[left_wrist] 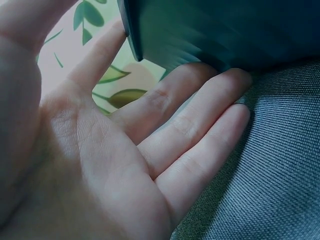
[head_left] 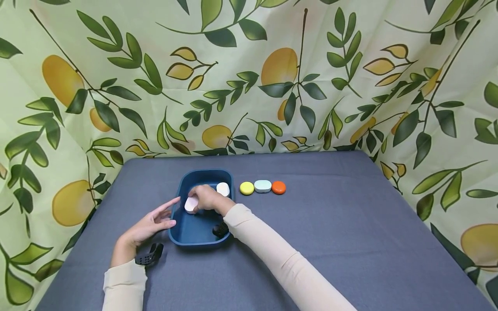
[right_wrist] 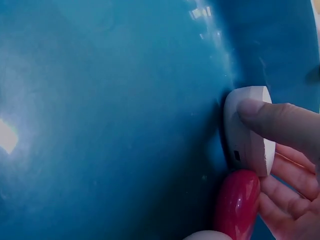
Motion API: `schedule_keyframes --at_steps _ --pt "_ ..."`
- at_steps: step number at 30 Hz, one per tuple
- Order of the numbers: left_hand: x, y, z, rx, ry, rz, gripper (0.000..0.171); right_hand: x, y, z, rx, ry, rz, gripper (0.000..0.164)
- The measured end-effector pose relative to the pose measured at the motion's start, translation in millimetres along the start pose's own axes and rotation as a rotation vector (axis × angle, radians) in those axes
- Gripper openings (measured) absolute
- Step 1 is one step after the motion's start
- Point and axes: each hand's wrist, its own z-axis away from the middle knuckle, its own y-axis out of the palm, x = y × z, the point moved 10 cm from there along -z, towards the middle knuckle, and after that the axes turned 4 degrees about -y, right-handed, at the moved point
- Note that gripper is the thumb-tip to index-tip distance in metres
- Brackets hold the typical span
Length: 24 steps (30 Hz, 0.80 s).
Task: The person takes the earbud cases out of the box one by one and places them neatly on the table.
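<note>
Left of centre, the right hand [head_left: 206, 198] pinched a whitish rounded block [head_left: 190, 205] inside the blue plastic bin [head_left: 194, 229]! The left hand [head_left: 147, 226], fingers loosely spread, met its left wall. A gentle grip looked wise: the glossy red oval piece [right_wrist: 237, 204], lower right in the right-wrist view, sat close below.

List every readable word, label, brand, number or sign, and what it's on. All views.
None readable in any view.
White bar in the right hand: small dark mark, too small to tell whether it is lettering.
Blue bin, yellow disc, pale blue bar, orange disc: no lettering visible.
</note>
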Motion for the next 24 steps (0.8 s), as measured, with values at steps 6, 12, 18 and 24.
schedule_keyframes --at_steps 6,12,18,24 --pt "1.1 -0.2 -0.7 -0.002 0.005 0.002 0.071 2 -8 -1 -0.053 -0.034 0.001 0.053" --pt "0.7 1.1 -1.3 0.003 0.008 0.006 0.071 8 -22 5 -0.121 -0.068 0.017 0.055" --pt "0.1 -0.3 -1.5 -0.009 0.009 0.000 0.071 14 -38 16 -0.164 -0.081 0.021 0.055" --pt "-0.8 -0.2 -0.5 -0.004 0.011 -0.006 0.072 16 -48 29 -0.207 -0.092 -0.032 0.055"
